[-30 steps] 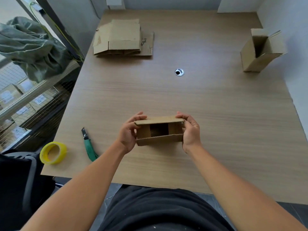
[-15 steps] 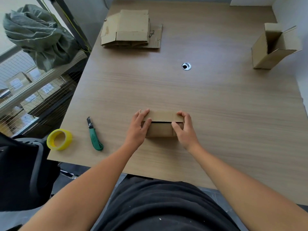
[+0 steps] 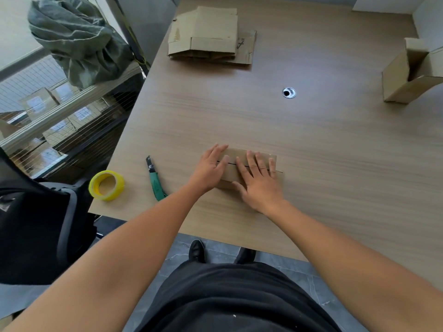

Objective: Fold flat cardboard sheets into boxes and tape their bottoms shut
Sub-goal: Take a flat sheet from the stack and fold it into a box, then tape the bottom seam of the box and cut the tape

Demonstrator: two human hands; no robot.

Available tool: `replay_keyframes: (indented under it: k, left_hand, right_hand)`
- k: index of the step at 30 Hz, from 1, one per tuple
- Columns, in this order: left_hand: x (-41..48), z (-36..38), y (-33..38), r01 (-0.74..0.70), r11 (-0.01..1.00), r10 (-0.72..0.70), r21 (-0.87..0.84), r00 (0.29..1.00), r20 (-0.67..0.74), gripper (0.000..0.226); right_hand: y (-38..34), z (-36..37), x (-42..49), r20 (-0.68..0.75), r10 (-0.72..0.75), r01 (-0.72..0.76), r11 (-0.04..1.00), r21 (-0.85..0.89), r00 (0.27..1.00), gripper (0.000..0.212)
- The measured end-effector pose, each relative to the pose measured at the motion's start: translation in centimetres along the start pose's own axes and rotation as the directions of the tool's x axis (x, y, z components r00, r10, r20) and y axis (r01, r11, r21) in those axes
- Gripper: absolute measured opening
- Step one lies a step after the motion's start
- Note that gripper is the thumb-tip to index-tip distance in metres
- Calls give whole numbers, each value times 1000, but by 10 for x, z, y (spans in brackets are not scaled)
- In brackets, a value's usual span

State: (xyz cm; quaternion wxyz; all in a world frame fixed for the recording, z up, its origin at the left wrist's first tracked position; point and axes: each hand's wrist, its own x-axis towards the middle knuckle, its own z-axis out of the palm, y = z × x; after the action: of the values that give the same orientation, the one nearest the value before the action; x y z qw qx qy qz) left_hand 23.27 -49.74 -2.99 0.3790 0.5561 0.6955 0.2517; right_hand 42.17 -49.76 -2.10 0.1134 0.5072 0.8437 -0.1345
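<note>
A small cardboard box (image 3: 236, 155) stands on the wooden table (image 3: 311, 144) with its closed flaps facing up and a dark seam between them. My left hand (image 3: 212, 167) lies flat on the box's left end. My right hand (image 3: 257, 179) presses flat on the flaps with fingers spread across the seam. A yellow tape roll (image 3: 106, 185) lies near the table's left front corner. Beside it rests a green utility knife (image 3: 154, 179). A stack of flat cardboard sheets (image 3: 211, 37) sits at the far left of the table.
An assembled open box (image 3: 412, 73) lies on its side at the far right. A round cable hole (image 3: 288, 92) is in the table's middle. A black chair (image 3: 36, 226) stands left of the table, with a green sack (image 3: 76, 37) and shelves beyond.
The box went from held up with flaps open to standing on the table with flaps shut. Both hands shifted from gripping its ends to pressing flat on top.
</note>
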Motion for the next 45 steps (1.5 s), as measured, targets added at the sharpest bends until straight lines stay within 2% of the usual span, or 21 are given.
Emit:
replay_keyframes:
  k: [2, 4, 6, 8, 10, 12, 14, 16, 20, 24, 28, 31, 34, 38, 40, 42, 43, 45]
  left_hand:
    - [-18, -28, -22, 17, 994, -6, 109, 995, -104, 50]
    - [-43, -62, -55, 120, 973, -68, 196, 966, -250, 53]
    - [-69, -99, -100, 272, 931, -155, 242, 898, -411, 57]
    - [-91, -132, -144, 441, 868, -267, 228, 802, -534, 60]
    - [-108, -156, -177, 543, 797, -356, 266, 777, -520, 64]
    - [-114, -171, -205, 541, 733, -371, 412, 826, -425, 65]
    - [-114, -181, -227, 476, 679, -352, 559, 879, -321, 54]
    - [-113, -188, -242, 401, 676, -297, 618, 916, -269, 39]
    - [-116, -194, -239, 270, 731, -158, 627, 961, -228, 16]
    - [-111, -192, -193, 114, 808, 2, 578, 981, -195, 12]
    - [-90, -178, -133, -130, 824, 249, 552, 958, -146, 19]
    - [-67, -160, -96, -320, 762, 429, 563, 901, -68, 30]
    - [-46, -135, -66, -453, 681, 532, 576, 846, 37, 37]
    - [-28, -112, -52, -530, 629, 531, 568, 827, 183, 45]
    - [-23, -106, -52, -541, 619, 523, 569, 825, 215, 45]
    - [-20, -102, -53, -548, 613, 530, 569, 820, 218, 42]
    - [-18, -101, -53, -547, 619, 538, 563, 818, 204, 41]
    - [-13, -99, -54, -544, 631, 550, 553, 817, 175, 39]
  right_hand:
    - [-13, -2, 10, 15, -5, 5, 1000, -12, 1000, 70]
    - [-29, -3, 17, 19, 11, -11, 1000, -5, 1000, 69]
    - [-46, -4, 23, 16, 23, -23, 1000, 6, 1000, 67]
    - [-62, -4, 28, -7, 22, -23, 1000, -13, 1000, 65]
    - [-76, -3, 31, -10, 17, -17, 1000, -24, 1000, 65]
    - [-86, -1, 33, -11, 17, -18, 1000, -22, 1000, 66]
    - [-92, 0, 34, -14, 30, -30, 999, -11, 999, 66]
    - [-97, -1, 34, -14, 52, -52, 999, -2, 999, 66]
    - [-105, -4, 35, 6, 102, -102, 993, 60, 995, 64]
    - [-108, -2, 34, -4, 102, -101, 987, 126, 995, 64]
    - [-108, -2, 34, -81, 98, -76, 967, 244, 992, 68]
    - [-108, -3, 34, -148, 113, -46, 917, 395, 982, 79]
    - [-105, -4, 31, -196, 144, -16, 840, 542, 970, 87]
    - [-103, 0, 33, -314, 247, 16, 762, 648, 917, 66]
    - [-100, 4, 37, -357, 331, 60, 654, 754, 874, 46]
    - [-99, 5, 39, -333, 425, 63, 535, 843, 841, 25]
    - [-99, 4, 40, -330, 455, 57, 517, 854, 827, 17]
    - [-102, 3, 40, -344, 470, 39, 546, 837, 813, 8]
